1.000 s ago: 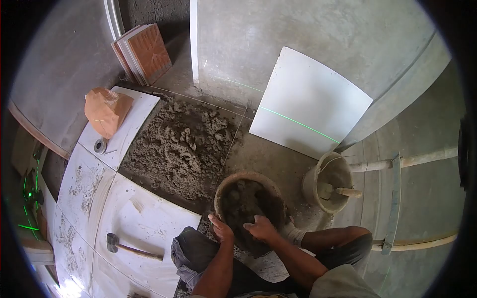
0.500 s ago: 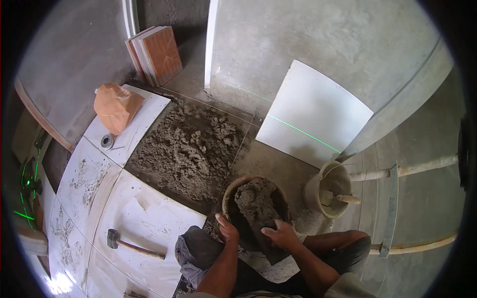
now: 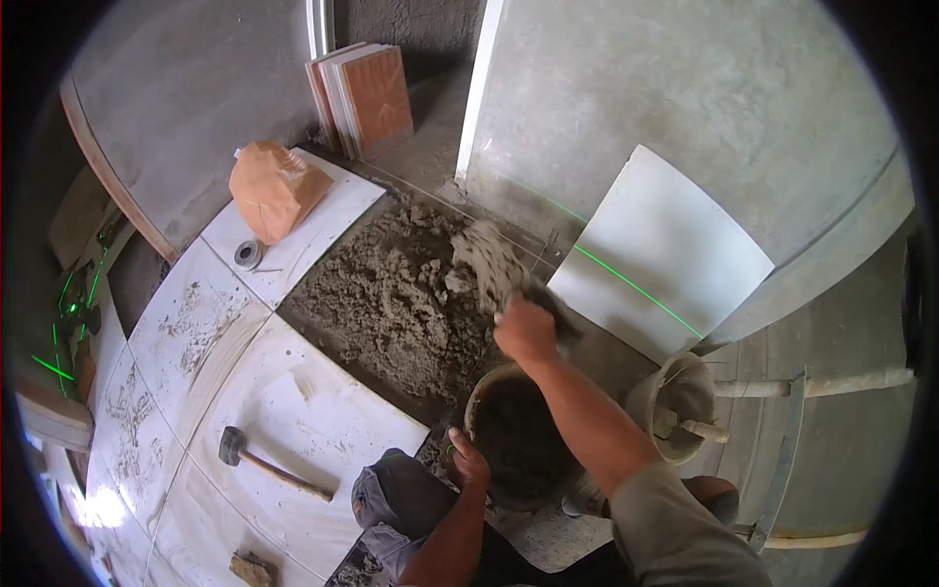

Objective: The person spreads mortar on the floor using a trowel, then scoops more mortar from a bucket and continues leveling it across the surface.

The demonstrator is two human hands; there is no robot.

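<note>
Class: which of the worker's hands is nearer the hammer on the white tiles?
Left. The left hand grips the mortar pan rim, right of the hammer handle; the right hand holds a loaded trowel farther off, above the mortar bed.

Bare grey cement walls (image 3: 685,88), white floor tiles (image 3: 293,411) smeared grey, spare white tile (image 3: 675,245) leaning on wall, green laser line (image 3: 636,286) across it, orange-faced tile stack (image 3: 367,93) in corner, pale pipes (image 3: 831,382) at right, daylight
</note>
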